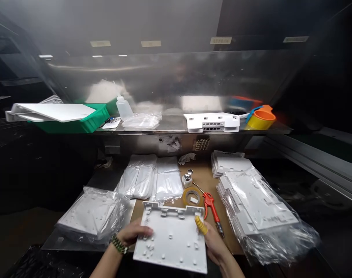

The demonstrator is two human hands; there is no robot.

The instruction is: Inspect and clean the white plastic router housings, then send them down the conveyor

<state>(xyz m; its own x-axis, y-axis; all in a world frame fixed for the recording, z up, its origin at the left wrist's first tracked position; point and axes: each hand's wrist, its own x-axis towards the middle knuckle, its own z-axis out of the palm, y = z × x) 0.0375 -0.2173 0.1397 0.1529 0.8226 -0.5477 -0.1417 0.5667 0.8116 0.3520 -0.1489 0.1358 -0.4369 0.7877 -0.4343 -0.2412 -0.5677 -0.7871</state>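
Looks partway along tbh, left hand (134, 232) and right hand (213, 240) are gripping a bare white plastic panel (170, 247) in their fingers, while plastic-wrapped panels (259, 200) are lying either side.

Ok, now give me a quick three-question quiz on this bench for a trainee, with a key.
1. True or false: the left hand and the right hand both hold the white panel.
2. Which stands on the shelf?
a) red blow gun
b) translucent plastic bottle
c) tape roll
3. Fill in: the yellow finger cover is on the ____ hand.

Key: 1 true; 2 b; 3 right.
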